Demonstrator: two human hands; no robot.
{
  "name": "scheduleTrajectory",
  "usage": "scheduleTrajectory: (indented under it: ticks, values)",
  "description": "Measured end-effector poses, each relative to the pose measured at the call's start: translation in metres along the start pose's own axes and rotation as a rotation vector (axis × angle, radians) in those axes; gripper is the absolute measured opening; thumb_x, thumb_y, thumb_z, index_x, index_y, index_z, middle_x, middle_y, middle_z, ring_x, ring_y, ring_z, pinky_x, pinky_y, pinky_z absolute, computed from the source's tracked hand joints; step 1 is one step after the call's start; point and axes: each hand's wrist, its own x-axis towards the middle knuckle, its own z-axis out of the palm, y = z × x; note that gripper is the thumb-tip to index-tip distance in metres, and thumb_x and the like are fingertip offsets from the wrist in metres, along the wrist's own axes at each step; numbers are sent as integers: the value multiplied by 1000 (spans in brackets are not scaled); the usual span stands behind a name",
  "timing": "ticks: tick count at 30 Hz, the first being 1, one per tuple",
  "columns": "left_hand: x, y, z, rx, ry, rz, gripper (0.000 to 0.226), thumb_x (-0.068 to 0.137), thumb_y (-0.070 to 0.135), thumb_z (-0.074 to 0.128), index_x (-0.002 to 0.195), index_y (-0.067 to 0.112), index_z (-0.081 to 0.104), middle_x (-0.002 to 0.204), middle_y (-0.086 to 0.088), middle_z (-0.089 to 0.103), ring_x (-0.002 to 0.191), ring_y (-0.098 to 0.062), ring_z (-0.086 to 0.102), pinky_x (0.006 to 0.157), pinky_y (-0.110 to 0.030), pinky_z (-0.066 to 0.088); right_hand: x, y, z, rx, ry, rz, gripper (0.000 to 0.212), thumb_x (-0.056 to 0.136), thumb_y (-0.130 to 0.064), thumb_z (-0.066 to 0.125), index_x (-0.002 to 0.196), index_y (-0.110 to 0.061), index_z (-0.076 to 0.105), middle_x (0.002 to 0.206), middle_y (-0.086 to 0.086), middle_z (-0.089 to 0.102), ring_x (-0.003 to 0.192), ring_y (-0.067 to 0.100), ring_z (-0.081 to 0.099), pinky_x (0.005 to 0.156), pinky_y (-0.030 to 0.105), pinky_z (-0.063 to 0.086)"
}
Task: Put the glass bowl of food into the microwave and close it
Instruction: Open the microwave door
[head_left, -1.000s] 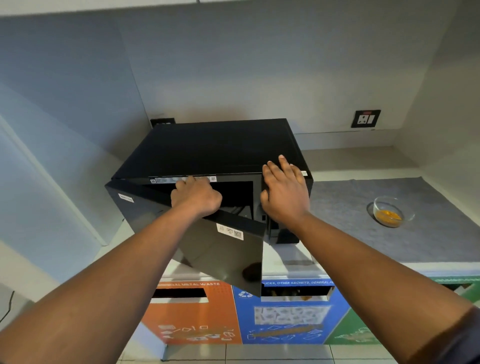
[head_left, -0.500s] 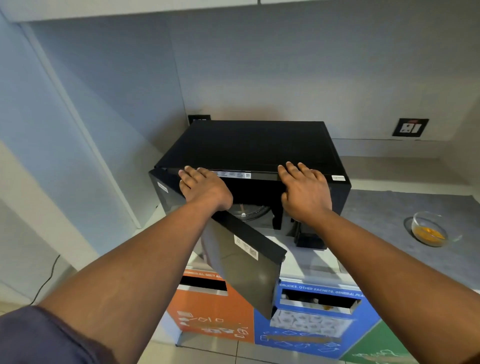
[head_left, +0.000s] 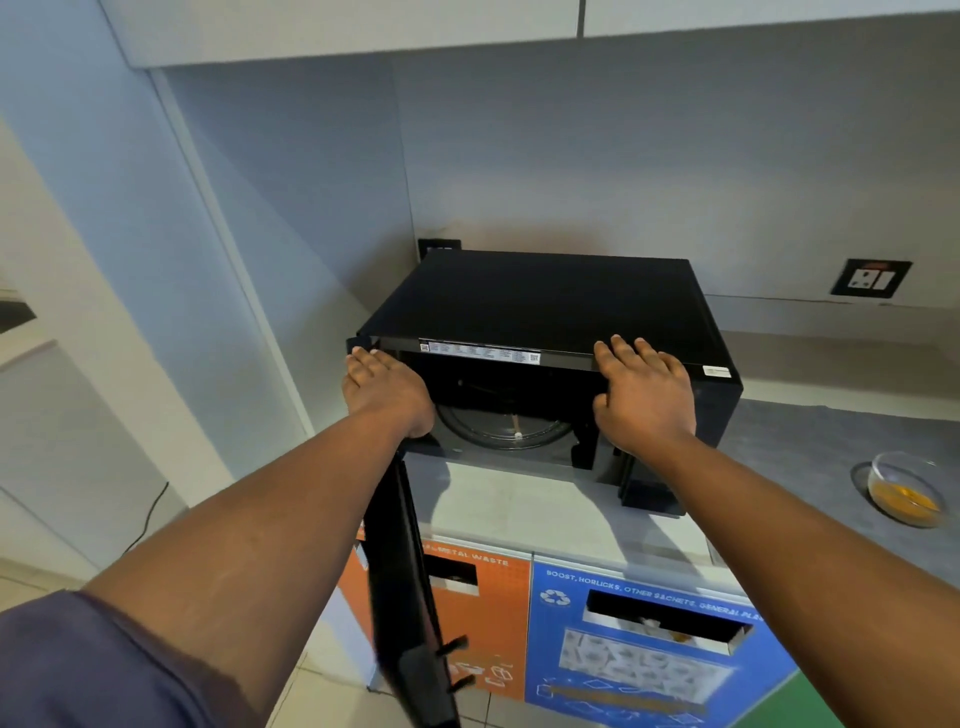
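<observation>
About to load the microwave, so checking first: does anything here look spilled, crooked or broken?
Nothing stands out. The microwave sits square, its door swung wide open, the turntable flat inside. The glass bowl stands upright on the grey mat, no spill around it.

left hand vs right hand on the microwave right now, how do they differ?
The left hand sits at the top of the open door by the hinge side; the right hand lies flat on the microwave front right, over the panel. The left one is lower and partly curled, the right one spread. Both are empty; the glass bowl sits untouched.
</observation>
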Motion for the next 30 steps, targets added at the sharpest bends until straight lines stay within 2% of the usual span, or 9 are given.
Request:
scheduleTrajectory:
  ticks: [3,11,20,30]
  values:
    - [-1,-10,1,57,11,22,101,86,4,62,157,-10,-9,168,-30,-10,158,-43,-3,127,-49,10,-1,0,1,-2,8,4,66,95,-35,52,157,-25,31,165,3,33,153,27,27,121,48,24]
    - [3,-38,11,107,124,77,104,88,13,69,160,-5,-4,170,-25,-1,159,-39,5,128,-47,14,-2,-3,3,9,38,29,65,94,-34,54,156,-25,35,162,3,37,151,27,30,121,48,25]
    - [7,-62,22,93,349,189,82,92,10,62,160,-1,18,168,-22,23,155,-35,23,126,-45,25,-3,-3,4,19,60,26,65,94,-33,56,155,-24,37,161,4,40,151,26,31,120,48,26]
    - [12,-85,25,93,457,291,74,94,9,60,159,4,25,167,-16,30,155,-30,28,125,-42,27,-3,-5,7,22,70,39,65,94,-34,56,155,-25,37,162,3,38,152,26,30,121,47,24]
